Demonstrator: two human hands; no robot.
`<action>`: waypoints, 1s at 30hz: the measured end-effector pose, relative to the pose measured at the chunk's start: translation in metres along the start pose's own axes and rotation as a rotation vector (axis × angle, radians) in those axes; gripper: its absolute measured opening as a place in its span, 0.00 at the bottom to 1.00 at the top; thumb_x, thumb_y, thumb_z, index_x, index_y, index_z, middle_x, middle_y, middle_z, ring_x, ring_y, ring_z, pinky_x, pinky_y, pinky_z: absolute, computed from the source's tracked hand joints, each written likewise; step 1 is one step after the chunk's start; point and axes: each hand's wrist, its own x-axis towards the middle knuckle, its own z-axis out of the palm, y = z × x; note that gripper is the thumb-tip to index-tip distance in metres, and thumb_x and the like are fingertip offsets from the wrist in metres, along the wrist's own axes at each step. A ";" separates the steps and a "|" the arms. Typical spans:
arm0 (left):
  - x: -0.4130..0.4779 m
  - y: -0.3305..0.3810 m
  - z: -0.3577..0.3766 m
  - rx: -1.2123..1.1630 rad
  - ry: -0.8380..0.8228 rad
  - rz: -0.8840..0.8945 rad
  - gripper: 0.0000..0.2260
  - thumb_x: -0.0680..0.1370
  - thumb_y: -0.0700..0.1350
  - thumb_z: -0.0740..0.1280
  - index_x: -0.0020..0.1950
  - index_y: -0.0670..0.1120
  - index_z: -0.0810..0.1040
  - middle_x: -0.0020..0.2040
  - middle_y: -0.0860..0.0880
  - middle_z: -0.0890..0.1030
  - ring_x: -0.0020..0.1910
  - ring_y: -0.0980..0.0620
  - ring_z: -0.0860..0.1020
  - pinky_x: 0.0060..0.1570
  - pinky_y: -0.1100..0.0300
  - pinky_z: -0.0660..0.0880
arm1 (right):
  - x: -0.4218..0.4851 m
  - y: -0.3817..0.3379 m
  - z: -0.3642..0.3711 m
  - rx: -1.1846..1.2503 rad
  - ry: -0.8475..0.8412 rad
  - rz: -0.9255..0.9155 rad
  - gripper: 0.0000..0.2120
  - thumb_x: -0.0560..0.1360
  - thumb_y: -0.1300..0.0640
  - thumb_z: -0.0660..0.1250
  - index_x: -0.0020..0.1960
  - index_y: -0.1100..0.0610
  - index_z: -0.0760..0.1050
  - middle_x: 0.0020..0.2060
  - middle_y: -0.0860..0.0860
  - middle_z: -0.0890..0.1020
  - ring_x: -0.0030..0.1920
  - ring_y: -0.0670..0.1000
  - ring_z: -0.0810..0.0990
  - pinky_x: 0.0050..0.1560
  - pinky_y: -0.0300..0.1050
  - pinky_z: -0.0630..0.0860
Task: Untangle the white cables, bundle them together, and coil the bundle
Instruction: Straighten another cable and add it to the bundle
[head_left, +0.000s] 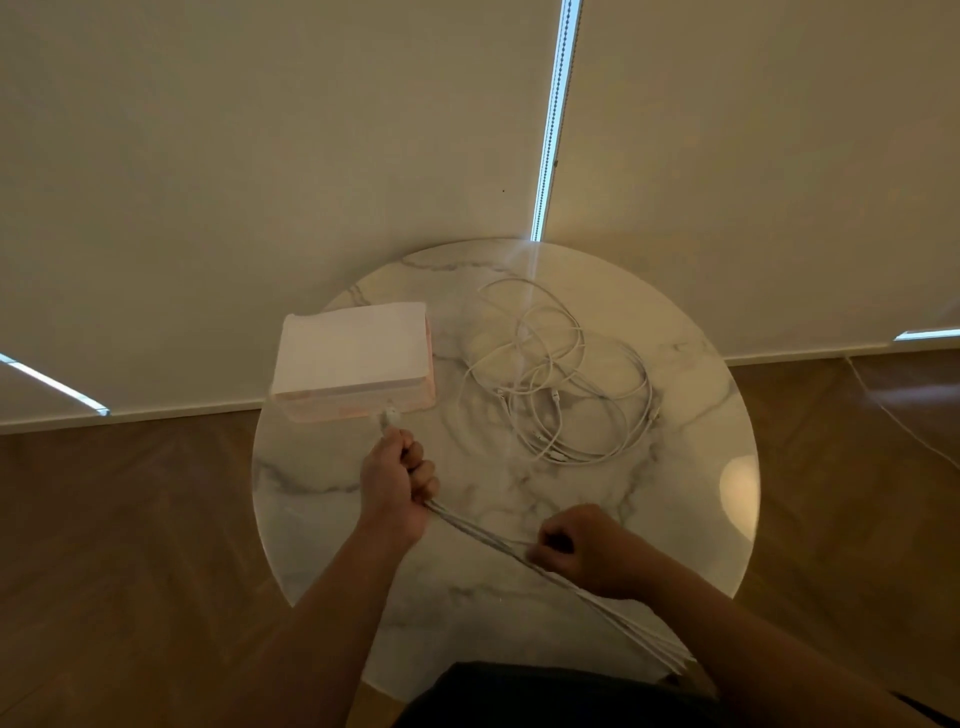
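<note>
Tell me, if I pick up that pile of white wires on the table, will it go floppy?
Probably floppy: the wires lie in loose, soft loops. They would likely come up tangled, since the loops cross over each other. They should slide easily, as the table looks smooth and shiny.

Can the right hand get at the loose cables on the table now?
Probably yes: no object blocks the way to the loose cables, but the right hand grips the bundle.

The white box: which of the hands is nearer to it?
Left. The left hand sits just in front of the white box; the right hand is farther away, toward the person.
</note>
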 end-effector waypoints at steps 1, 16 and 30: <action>0.005 0.008 -0.008 0.001 0.042 0.021 0.17 0.84 0.46 0.52 0.35 0.50 0.63 0.24 0.54 0.59 0.18 0.58 0.54 0.20 0.67 0.52 | -0.006 0.011 0.000 -0.044 -0.020 0.022 0.20 0.77 0.44 0.64 0.35 0.57 0.74 0.29 0.52 0.75 0.31 0.48 0.71 0.35 0.43 0.66; -0.035 0.005 0.003 1.130 -0.405 0.063 0.12 0.77 0.28 0.57 0.37 0.43 0.66 0.48 0.48 0.86 0.24 0.56 0.69 0.23 0.61 0.61 | 0.028 -0.020 -0.027 -0.235 0.036 -0.082 0.12 0.80 0.55 0.60 0.43 0.58 0.78 0.39 0.53 0.81 0.40 0.51 0.76 0.41 0.42 0.69; -0.013 0.026 -0.022 0.377 -0.083 -0.074 0.16 0.83 0.44 0.54 0.35 0.47 0.65 0.27 0.50 0.61 0.19 0.58 0.54 0.22 0.69 0.50 | 0.026 0.019 -0.048 -0.193 0.305 -0.032 0.15 0.76 0.52 0.67 0.33 0.53 0.69 0.26 0.45 0.70 0.29 0.48 0.70 0.32 0.45 0.68</action>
